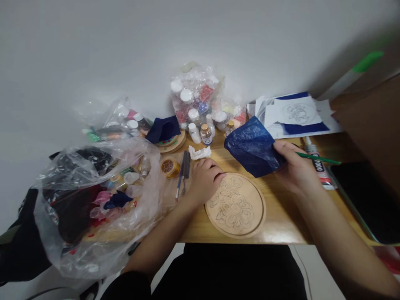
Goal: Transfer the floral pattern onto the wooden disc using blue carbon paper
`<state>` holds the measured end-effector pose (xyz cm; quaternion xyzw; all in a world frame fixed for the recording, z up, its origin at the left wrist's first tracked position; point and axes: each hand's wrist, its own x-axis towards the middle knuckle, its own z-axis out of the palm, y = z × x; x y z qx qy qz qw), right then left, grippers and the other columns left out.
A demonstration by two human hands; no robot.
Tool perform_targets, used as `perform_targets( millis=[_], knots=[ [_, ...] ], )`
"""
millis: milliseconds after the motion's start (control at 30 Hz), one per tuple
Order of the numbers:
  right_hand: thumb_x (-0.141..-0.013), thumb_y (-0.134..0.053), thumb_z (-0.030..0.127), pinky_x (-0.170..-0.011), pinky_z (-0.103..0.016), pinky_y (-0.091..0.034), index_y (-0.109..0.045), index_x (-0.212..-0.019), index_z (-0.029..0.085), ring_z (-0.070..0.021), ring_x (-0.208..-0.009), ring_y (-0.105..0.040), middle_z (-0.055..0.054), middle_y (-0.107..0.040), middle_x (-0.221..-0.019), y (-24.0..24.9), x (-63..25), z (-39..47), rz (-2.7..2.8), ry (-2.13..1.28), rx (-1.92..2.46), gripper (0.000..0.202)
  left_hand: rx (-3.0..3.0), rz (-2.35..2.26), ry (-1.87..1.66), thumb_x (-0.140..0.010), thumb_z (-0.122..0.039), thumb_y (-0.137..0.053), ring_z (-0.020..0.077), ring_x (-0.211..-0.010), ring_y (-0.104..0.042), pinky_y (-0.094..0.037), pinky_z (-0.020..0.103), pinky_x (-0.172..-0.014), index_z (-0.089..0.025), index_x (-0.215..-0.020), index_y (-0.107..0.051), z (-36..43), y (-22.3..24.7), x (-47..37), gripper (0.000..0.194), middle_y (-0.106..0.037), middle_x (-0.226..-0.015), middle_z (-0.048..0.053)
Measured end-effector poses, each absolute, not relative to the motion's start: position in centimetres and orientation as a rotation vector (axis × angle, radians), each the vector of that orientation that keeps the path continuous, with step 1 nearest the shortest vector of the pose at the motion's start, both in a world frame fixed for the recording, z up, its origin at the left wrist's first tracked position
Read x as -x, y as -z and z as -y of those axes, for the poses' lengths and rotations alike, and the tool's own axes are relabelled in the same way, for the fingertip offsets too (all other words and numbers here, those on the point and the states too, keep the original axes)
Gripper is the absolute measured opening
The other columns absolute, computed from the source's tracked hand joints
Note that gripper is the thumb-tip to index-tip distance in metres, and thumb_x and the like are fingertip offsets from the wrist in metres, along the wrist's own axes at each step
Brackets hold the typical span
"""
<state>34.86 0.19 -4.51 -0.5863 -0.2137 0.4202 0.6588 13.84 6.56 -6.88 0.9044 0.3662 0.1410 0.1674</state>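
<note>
A round wooden board (236,205) with a flower design drawn in dark lines lies near the table's front edge. My left hand (206,180) rests at the board's upper left rim, fingers bent and lying over the edge, with nothing seen in its grasp. Above and right of the board, my right hand (295,166) pinches a crinkled dark blue sheet (252,146) by its right side, raised off the table. A green pencil or pen (323,158) also sits in this hand and points out to the right.
An open plastic bag (103,200) of supplies fills the left side. Bottles (194,133) and bagged jars (195,98) stand along the wall. Papers (298,112), a glue tube (317,162) and a dark phone or tablet (368,200) lie right. Brushes (184,171) and a gold spool (170,166) are left of the board.
</note>
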Motion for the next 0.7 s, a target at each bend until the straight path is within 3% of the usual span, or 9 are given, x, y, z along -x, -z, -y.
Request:
perform_targets(
  millis=[333,533,700],
  knots=[
    [-0.054,-0.076,0.033,-0.045,-0.016,-0.034,-0.059,-0.059,0.017,-0.0051,-0.052,-0.046,0.004,-0.054,-0.058,3.9,-34.6,0.0,0.343,-1.035,1.309,0.024,-2.629,-1.117,-0.401,-0.082,-0.027,-0.06,0.021,-0.092,-0.054,-0.04,0.041,-0.085,-0.02,-0.073,-0.066,-6.5,6.0,-13.3,0.013,-0.061,-0.091,0.005],
    [-0.052,-0.079,0.034,-0.046,-0.017,-0.034,-0.061,-0.061,0.017,-0.0055,-0.051,-0.046,0.003,-0.056,-0.058,4.0,-34.3,-0.2,0.362,-1.033,1.329,0.027,-2.599,-1.139,-0.411,-0.083,-0.029,-0.057,0.0211,-0.094,-0.055,-0.04,0.04,-0.087,-0.02,-0.084,-0.065,-6.5,6.1,-13.4,0.012,-0.062,-0.092,0.005],
    [-0.056,-0.08,0.035,-0.055,-0.021,-0.04,-0.066,-0.066,0.02,-0.0082,-0.058,-0.052,0.002,-0.061,-0.064,2.5,-36.0,2.6,0.618,-0.759,1.398,0.022,-2.591,-1.15,-0.418,-0.086,-0.028,-0.054,0.021,-0.097,-0.055,-0.039,0.038,-0.089,-0.019,-0.094,-0.064,-6.6,6.3,-13.3,0.016,-0.063,-0.097,0.005]
  ],
)
